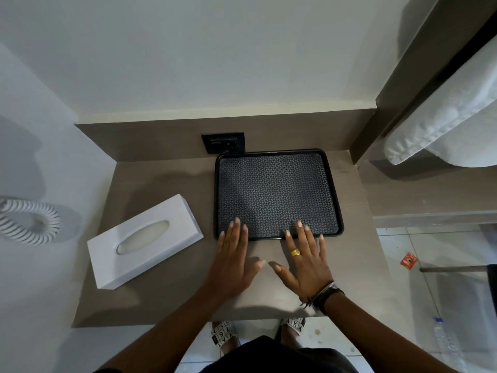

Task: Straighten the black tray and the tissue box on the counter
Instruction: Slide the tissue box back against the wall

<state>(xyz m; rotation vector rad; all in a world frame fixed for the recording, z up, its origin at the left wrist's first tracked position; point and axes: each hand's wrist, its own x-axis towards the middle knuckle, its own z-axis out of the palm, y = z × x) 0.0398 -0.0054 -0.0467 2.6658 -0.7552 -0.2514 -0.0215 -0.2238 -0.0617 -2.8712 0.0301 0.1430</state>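
Two things concern us — the black tray [277, 193] lies almost square at the desk [161, 300] back, both flat, spread hands, left hand [232, 261] and right hand [305, 261], touching its near rim; the tissue box [145, 240] lies crooked at left, untouched.

Bare counter [166, 300] lies between tissue box [145, 242] and black tray [277, 195].

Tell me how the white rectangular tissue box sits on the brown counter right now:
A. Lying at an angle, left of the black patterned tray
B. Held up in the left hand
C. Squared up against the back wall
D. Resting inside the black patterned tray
A: the white rectangular tissue box lies skewed on the brown counter, left of the black patterned tray and apart from it, with neither hand touching it.
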